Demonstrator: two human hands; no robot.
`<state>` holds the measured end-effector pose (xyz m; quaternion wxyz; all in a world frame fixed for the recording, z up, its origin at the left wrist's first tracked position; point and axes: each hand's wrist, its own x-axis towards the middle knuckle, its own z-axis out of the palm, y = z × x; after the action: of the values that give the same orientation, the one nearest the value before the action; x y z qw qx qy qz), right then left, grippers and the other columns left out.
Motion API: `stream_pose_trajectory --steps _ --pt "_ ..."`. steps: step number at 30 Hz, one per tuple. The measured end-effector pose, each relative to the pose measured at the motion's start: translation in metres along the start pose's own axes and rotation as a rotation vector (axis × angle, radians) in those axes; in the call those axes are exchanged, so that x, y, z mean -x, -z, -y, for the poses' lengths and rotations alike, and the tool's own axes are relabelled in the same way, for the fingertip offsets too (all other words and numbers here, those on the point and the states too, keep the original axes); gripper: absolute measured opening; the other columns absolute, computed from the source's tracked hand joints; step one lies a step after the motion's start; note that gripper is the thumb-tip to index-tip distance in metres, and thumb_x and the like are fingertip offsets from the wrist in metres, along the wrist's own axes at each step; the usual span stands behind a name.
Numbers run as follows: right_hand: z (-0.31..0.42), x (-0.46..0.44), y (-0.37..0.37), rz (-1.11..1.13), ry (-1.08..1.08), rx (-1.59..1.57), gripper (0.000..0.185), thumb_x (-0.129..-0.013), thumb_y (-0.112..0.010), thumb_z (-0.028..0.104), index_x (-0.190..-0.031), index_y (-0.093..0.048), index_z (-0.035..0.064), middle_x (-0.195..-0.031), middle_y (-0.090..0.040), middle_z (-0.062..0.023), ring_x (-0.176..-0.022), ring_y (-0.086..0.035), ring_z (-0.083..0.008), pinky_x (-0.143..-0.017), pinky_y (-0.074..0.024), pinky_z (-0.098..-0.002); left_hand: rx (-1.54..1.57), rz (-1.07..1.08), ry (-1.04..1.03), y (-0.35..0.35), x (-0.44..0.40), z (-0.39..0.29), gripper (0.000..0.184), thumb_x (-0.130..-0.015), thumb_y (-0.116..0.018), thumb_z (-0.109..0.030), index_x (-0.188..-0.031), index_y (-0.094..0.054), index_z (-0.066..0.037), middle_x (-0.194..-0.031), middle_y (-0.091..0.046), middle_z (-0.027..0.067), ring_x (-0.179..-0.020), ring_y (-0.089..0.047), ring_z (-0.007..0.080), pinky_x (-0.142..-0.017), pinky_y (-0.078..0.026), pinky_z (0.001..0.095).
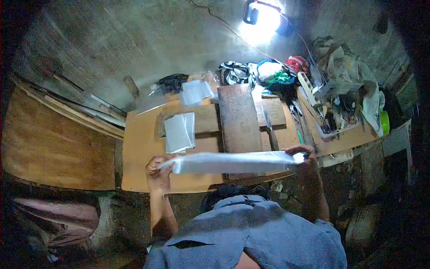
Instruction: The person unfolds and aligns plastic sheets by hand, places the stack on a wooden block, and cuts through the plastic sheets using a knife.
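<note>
A long strip of translucent plastic film [233,162] is stretched sideways between my two hands, above the front part of the wooden table [139,166]. My left hand [159,172] pinches its left end. At the other end, my right hand [303,153] is closed around the film, where it looks bunched or rolled and shines brightly. Beyond the strip lies a stack of clear plastic sheets [180,132]. A dark wooden board [241,117] stands out in the middle of the table, partly covered by the strip. To its right lies a knife [267,120].
More plastic sheets [195,93] lie at the back. A bright lamp [264,20] shines on the wall. At the right, a plastic basket [342,127] holds assorted tools. Crumpled bags [277,74] line the back edge. A large wooden panel [53,139] is at the left.
</note>
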<state>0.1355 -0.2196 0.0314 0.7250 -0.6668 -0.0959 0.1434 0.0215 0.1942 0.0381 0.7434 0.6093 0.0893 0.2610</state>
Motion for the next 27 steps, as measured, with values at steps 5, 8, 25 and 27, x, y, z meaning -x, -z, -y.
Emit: stream_pose_trajectory --steps 5,8,25,27 --pt "-0.014 0.001 0.010 -0.016 0.064 -0.127 0.030 -0.074 -0.071 0.030 -0.078 -0.061 0.0026 -0.090 -0.064 -0.0136 -0.084 -0.062 -0.0206 -0.076 -0.0515 -0.0336 -0.079 0.173 0.042 -0.002 0.006 0.002 0.007 -0.076 -0.061 0.001 -0.080 -0.061 -0.004 -0.085 -0.066 0.0120 -0.079 -0.063 0.0194 -0.071 -0.051 0.0323" --pt "-0.018 -0.002 0.002 0.070 0.117 -0.198 0.038 -0.074 -0.072 0.036 -0.083 -0.057 0.0028 -0.094 -0.061 -0.0139 -0.087 -0.061 -0.0223 -0.078 -0.0514 -0.0364 -0.050 0.148 0.220 -0.020 0.007 0.000 0.006 -0.074 -0.064 -0.003 -0.079 -0.061 -0.005 -0.086 -0.066 0.0120 -0.080 -0.063 0.0193 -0.072 -0.051 0.0324" --pt "-0.057 0.018 -0.023 -0.126 -0.336 -0.329 0.027 -0.083 -0.059 0.012 -0.105 -0.061 -0.0024 -0.100 -0.063 -0.0078 -0.089 -0.060 -0.0187 -0.080 -0.0475 -0.0305 0.669 0.259 0.423 -0.035 -0.013 0.017 0.052 -0.084 -0.061 -0.024 -0.128 -0.040 -0.006 -0.112 -0.058 0.0076 -0.102 -0.058 0.0183 -0.091 -0.046 0.0411" --pt "-0.144 0.012 0.003 -0.079 -0.294 -0.294 0.023 -0.080 -0.065 0.016 -0.098 -0.063 0.0021 -0.085 -0.062 -0.0040 -0.069 -0.055 -0.0134 -0.062 -0.0432 -0.0264 0.609 0.194 0.409 -0.055 -0.009 0.028 0.052 -0.083 -0.060 -0.022 -0.129 -0.040 -0.008 -0.117 -0.055 0.0076 -0.107 -0.056 0.0181 -0.092 -0.045 0.0446"
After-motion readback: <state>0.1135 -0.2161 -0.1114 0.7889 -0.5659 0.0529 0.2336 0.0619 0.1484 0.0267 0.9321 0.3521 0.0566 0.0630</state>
